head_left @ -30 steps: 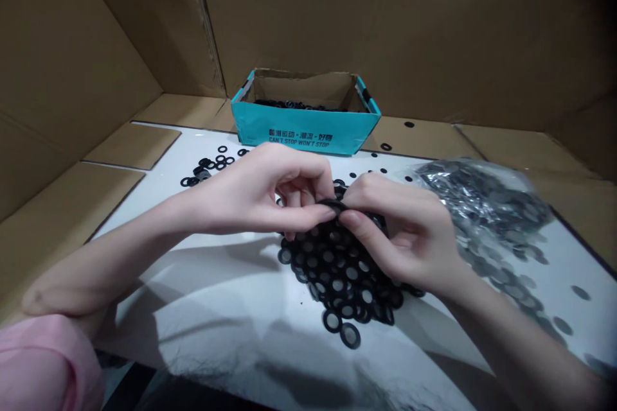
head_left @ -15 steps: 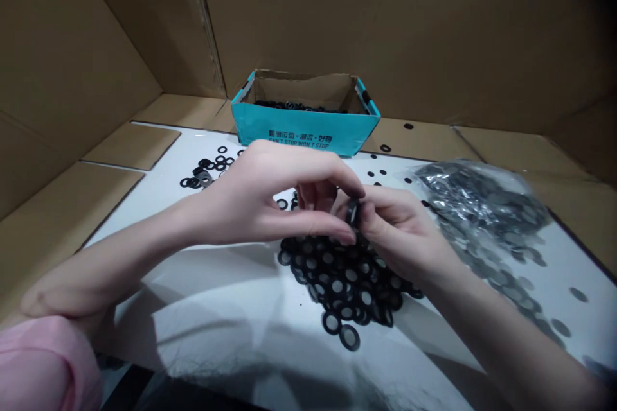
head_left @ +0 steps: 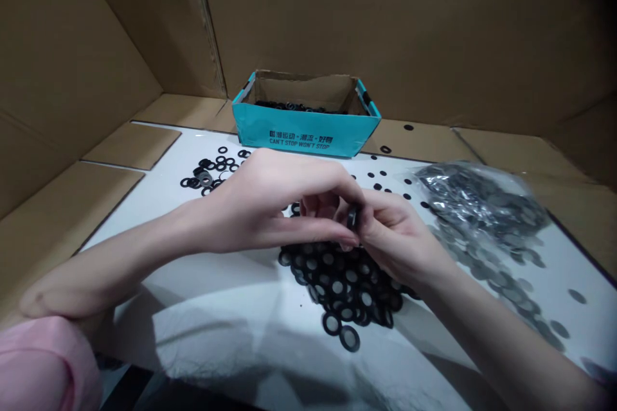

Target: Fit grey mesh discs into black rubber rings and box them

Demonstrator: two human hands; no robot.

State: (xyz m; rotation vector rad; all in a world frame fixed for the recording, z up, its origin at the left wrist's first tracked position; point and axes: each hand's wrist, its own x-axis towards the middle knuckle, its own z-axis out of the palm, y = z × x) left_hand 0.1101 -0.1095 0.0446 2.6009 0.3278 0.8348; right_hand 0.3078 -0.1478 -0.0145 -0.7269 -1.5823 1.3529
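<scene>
Between the fingertips of both hands is a small black ring (head_left: 353, 217), seen nearly edge-on. My left hand (head_left: 284, 202) arches over from the left, thumb and forefinger pinching the ring's near side. From the right, my right hand (head_left: 395, 231) grips the same ring between thumb and fingers. Whether a disc sits inside the ring cannot be made out. Just below the hands lies a pile of black rings with grey discs in their middles (head_left: 342, 286). Part of that pile is hidden behind the fingers.
A turquoise box (head_left: 303, 128) holding black rings stands at the back. Loose black rings (head_left: 222, 164) lie to the left. At the right, a clear plastic bag (head_left: 482, 199) of grey discs rests beside scattered discs (head_left: 511, 295). Cardboard walls (head_left: 385, 26) enclose the white table (head_left: 207, 308).
Both hands have shifted slightly downward with the ring still between them. My left fingertips have closed in nearer to my right. The pile and the box have stayed put.
</scene>
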